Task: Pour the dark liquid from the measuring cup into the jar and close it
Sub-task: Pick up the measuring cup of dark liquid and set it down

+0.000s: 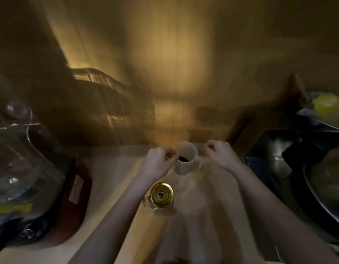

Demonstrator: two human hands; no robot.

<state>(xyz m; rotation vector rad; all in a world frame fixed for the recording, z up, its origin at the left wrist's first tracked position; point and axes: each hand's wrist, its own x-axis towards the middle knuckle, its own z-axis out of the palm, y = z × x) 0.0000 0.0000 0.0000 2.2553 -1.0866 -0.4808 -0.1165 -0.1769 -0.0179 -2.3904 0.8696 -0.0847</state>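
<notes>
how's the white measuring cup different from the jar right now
The measuring cup is opaque white and open on top, with dark liquid showing inside; the jar is clear glass with its gold lid on. The cup stands farther away, between the left hand and right hand; the jar sits nearer the person, with no hand on it. Both stand upright on the light counter.

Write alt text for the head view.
Two bare hands flank a white plastic measuring cup holding dark liquid: the left hand at its rim, the right hand beside it. Nearer the camera, a glass jar stands on the pale counter, gold lid on.
</notes>
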